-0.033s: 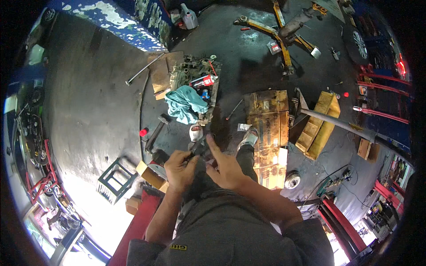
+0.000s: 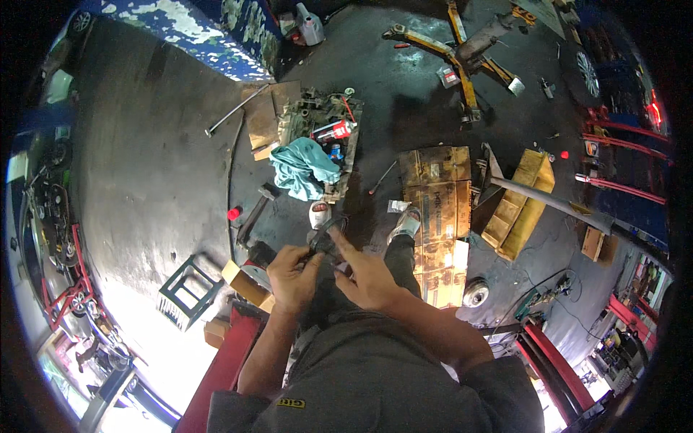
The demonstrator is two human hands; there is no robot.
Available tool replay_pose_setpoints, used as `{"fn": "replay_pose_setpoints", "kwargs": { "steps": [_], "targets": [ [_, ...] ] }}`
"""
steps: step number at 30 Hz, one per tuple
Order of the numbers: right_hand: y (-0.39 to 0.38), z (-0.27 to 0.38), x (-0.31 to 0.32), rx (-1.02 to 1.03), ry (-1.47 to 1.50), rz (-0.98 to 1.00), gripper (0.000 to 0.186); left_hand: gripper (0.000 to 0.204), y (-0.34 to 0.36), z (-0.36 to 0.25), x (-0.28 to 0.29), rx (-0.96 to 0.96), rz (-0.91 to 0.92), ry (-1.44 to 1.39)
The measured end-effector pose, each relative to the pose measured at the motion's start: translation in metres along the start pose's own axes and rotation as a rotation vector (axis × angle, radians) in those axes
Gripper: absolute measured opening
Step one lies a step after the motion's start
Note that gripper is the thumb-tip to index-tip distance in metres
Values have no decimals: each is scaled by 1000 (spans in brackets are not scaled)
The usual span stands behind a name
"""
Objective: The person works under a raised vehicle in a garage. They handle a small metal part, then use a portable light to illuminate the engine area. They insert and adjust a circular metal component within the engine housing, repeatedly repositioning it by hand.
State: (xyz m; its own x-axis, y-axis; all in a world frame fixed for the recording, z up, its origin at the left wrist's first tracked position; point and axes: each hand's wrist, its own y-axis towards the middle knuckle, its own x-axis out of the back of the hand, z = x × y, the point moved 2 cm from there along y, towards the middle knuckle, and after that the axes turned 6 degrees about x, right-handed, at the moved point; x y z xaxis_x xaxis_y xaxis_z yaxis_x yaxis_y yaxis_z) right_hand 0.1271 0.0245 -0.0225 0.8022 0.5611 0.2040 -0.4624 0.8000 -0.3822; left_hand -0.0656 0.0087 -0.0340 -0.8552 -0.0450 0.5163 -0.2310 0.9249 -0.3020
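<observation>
In front of my body, above the floor, is a small dark part with a round, flange-like head (image 2: 330, 229); its exact kind cannot be made out. My left hand (image 2: 293, 278) is closed, pinching the part's near end between thumb and fingers. From the other side, my right hand (image 2: 369, 280) has its index finger laid along the round head and its thumb lower down, against the part. Beyond the hands, a greasy metal assembly (image 2: 312, 110) lies on the floor with a teal cloth (image 2: 303, 169) and a red-and-white spray can (image 2: 336, 130) on it.
Flattened cardboard (image 2: 437, 216) lies right of my feet, beside a yellow open box (image 2: 518, 206) and a long grey bar (image 2: 548, 196). A hammer (image 2: 254, 215) and a dark green frame stool (image 2: 190, 292) are at left. A yellow-armed stand (image 2: 465, 65) is far right.
The dark part has turned in my fingers, so its round head now shows more fully. My right index finger has bent down onto it. The left hand stays nearly in place.
</observation>
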Motion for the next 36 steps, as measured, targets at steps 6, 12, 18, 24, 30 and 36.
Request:
{"fn": "replay_pose_setpoints", "kwargs": {
  "steps": [6, 12, 18, 24, 30, 36],
  "targets": [
    [50, -84, -34, -108, 156, -207, 81, 18, 5, 81, 16, 351, -112, -101],
    [228, -222, -83, -322, 18, -197, 87, 23, -21, 163, 44, 546, -154, 104],
    [398, -279, -113, -527, -353, 10, 96, 16, -47, 226, 56, 684, -230, 34],
    [430, -305, -134, -243, -620, -258, 32, 15, -45, 259, 63, 853, -223, 19],
    [405, -300, -115, -118, -568, -351, 26, 11, -12, 252, 68, 736, -152, -152],
    [396, -270, -104, -76, -563, -259, 28, 13, 9, 232, 68, 667, -171, -186]
  ]
}}
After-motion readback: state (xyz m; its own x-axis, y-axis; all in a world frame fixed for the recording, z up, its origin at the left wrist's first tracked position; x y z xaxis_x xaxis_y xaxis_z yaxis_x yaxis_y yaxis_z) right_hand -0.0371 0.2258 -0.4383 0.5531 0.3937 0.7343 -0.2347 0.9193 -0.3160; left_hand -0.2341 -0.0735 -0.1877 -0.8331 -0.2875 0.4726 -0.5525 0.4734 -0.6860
